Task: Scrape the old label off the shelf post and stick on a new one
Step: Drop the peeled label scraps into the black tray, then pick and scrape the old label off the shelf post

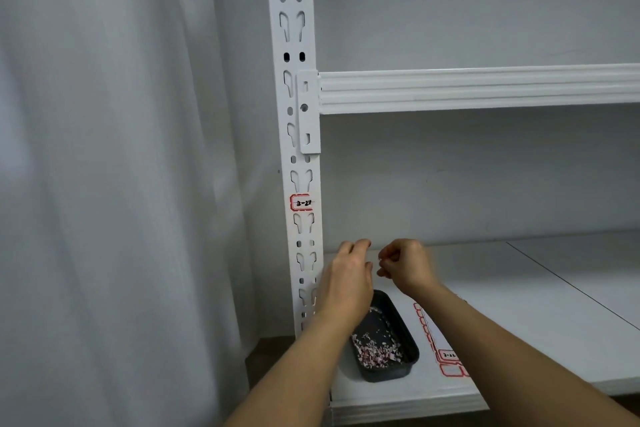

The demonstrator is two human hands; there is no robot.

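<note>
Head view, left to right: shelf post (298, 135) upright, red-bordered label (301, 202) stuck on it, above and left of both hands. Left hand (348, 279) nearer the post, fingers loosely curled; right hand (405, 263) pinching something tiny, unclear what. Below: scrap tray (401, 362), label sheet (446, 357) on shelf (519, 288).

Lower shelf board (519, 288) is open across the middle, right and far side, with headroom up to the upper beam (478, 90). Near-left corner is crowded: black tray (412, 345) of scrapings just right of the shelf post (294, 114), sticker sheet (446, 357) close by on its right, and both forearms cross above them. Left of the post, the curtain (121, 166) hangs close beside it.
</note>
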